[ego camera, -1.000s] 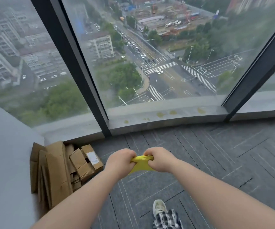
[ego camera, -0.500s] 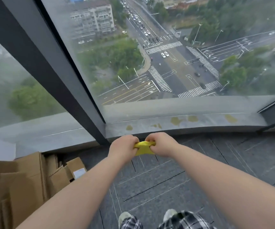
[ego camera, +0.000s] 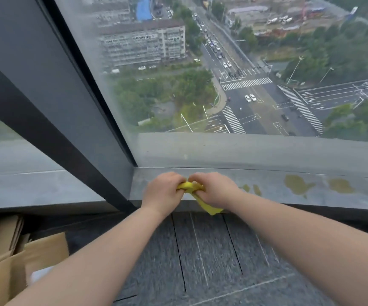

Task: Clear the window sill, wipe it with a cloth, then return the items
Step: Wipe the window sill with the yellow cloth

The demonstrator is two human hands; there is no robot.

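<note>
A small yellow cloth (ego camera: 209, 209) is bunched between both my hands, one corner hanging down past the sill's front edge. My left hand (ego camera: 162, 192) grips its left end and my right hand (ego camera: 215, 189) grips its right end, both fists closed. Both hands hover over the left part of the grey window sill (ego camera: 267, 195), close to the dark window post (ego camera: 52, 133). Yellowish-brown stains (ego camera: 297, 184) mark the sill to the right of my hands. No other items stand on the visible sill.
Flattened cardboard boxes (ego camera: 8, 261) lie on the floor at the lower left. Grey carpet tiles (ego camera: 211, 257) cover the floor under my arms. Large window panes rise straight from the sill, with a city street far below.
I have stepped closer to the window. My hands, still holding the cloth, moved forward from above the floor to above the sill. The boxes slid to the frame's lower left.
</note>
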